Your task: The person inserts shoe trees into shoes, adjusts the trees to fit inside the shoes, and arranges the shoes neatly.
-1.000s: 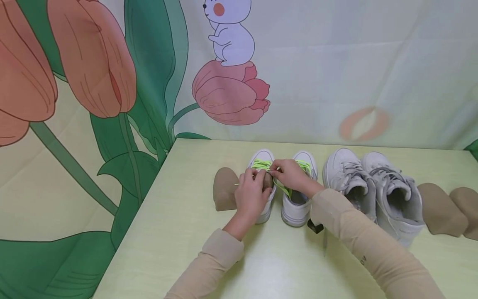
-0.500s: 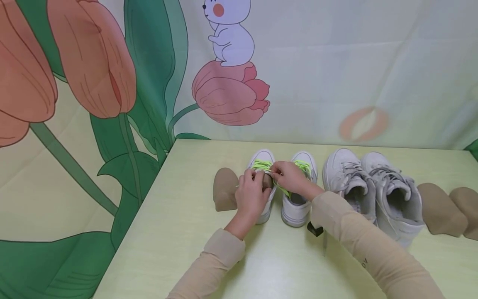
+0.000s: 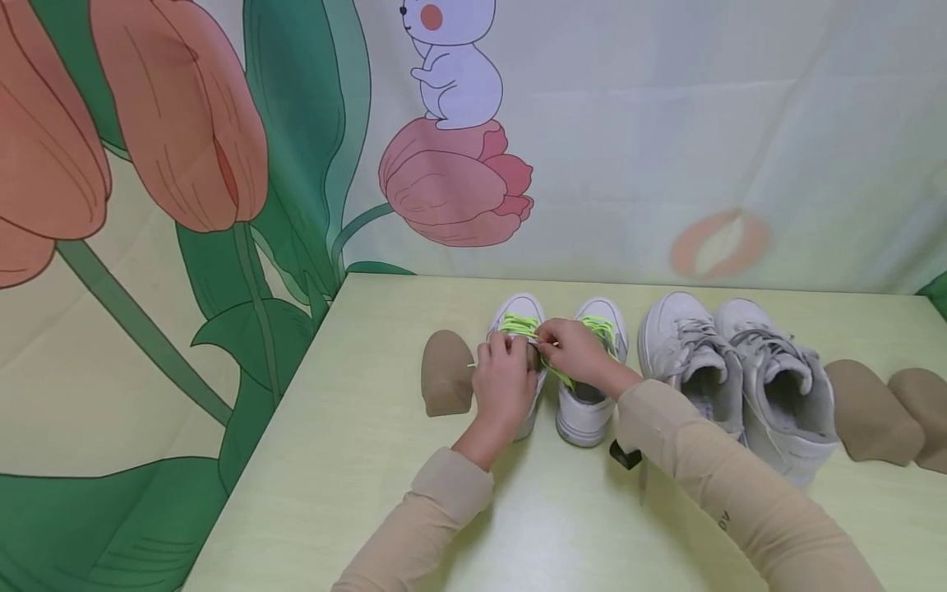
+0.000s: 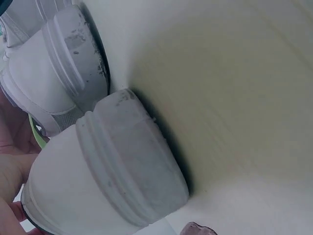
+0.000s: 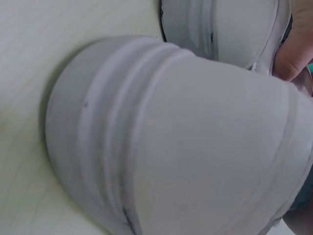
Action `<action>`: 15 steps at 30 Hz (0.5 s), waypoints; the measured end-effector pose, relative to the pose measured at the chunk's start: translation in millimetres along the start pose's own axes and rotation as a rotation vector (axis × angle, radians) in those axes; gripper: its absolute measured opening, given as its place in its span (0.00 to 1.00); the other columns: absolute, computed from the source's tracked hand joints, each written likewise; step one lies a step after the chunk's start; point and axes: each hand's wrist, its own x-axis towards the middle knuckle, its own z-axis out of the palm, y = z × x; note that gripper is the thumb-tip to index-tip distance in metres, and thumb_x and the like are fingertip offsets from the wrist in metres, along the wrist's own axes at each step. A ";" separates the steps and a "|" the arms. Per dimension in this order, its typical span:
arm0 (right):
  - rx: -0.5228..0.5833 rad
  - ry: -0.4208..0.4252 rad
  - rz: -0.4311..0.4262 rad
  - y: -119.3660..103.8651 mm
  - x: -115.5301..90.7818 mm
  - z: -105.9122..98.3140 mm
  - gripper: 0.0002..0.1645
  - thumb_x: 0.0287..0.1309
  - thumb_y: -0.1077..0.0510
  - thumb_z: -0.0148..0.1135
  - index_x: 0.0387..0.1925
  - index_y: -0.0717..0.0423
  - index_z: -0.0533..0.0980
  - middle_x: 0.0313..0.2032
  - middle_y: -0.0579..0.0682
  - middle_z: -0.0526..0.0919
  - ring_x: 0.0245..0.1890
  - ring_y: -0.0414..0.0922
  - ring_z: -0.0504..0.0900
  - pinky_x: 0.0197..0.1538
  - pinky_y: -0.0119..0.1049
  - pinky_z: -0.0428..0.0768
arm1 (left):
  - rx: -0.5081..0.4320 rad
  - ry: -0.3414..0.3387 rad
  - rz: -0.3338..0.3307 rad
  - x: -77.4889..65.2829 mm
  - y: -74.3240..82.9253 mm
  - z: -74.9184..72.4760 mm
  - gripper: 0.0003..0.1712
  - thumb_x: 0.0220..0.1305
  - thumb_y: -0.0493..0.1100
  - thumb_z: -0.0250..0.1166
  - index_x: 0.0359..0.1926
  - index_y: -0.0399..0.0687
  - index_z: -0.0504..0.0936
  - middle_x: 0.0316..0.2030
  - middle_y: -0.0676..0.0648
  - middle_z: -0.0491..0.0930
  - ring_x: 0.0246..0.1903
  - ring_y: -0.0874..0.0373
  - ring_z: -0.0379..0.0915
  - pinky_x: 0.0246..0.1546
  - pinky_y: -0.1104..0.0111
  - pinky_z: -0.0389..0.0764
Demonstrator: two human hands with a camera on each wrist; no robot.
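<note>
A white sneaker with neon-green laces (image 3: pixel 519 311) stands under both hands, its heel (image 4: pixel 78 181) large in the left wrist view. My left hand (image 3: pixel 505 386) bends over its opening and grips the upper near the top eyelets, covering most of the collar. A brown insert (image 3: pixel 533 357) shows beside these fingers, and a lace tip (image 3: pixel 472 365) pokes out at their left. My right hand (image 3: pixel 577 349) pinches the green shoelace (image 3: pixel 559 374) at the sneaker's right eyelet edge. Beneath the right wrist stands the matching sneaker (image 3: pixel 581 426); its heel (image 5: pixel 205 137) fills the right wrist view.
A brown shoe insert (image 3: pixel 446 374) lies left of the sneakers. Two larger white sneakers (image 3: pixel 676 329) stand to the right, with more brown inserts (image 3: pixel 869 411) past them. A small black object (image 3: pixel 625 454) is by the right cuff. A printed cloth (image 3: pixel 607 164) hangs behind the table.
My left hand and forearm have shifted slightly right over the sneaker. The right hand stays almost still with the lace pinched.
</note>
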 end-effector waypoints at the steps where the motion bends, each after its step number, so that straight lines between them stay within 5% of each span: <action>1: -0.003 0.004 -0.005 -0.4 -0.5 -0.1 0.04 0.51 0.65 0.53 0.24 0.58 0.73 0.25 0.50 0.76 0.24 0.42 0.71 0.29 0.30 0.68 | 0.006 0.001 0.001 0.3 0.8 0.2 0.20 0.44 0.46 0.68 0.39 0.50 0.72 0.39 0.47 0.67 0.36 0.52 0.66 0.21 0.64 0.73; 15: -0.039 0.042 -0.024 -5.6 -1.6 4.6 0.05 0.52 0.66 0.52 0.26 0.60 0.76 0.24 0.50 0.77 0.24 0.42 0.71 0.29 0.32 0.69 | 0.041 0.030 -0.011 5.1 6.4 3.6 0.21 0.41 0.42 0.68 0.38 0.50 0.70 0.35 0.46 0.67 0.35 0.52 0.66 0.18 0.65 0.71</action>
